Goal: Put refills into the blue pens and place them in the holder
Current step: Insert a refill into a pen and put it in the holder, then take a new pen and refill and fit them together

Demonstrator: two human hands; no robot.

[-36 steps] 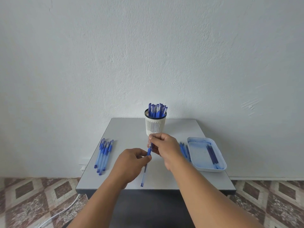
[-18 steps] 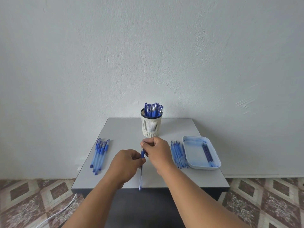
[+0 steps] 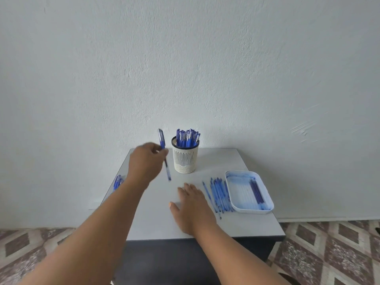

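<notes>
Grey table [image 3: 216,161], white wall [image 3: 185,58], patterned floor tiles [image 3: 329,254]

No words, numbers, brand names or signs can be read anywhere in this view.

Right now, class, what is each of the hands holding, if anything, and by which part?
Left hand grips a capped blue pen around its middle, cap up. Right hand holds nothing.
</notes>
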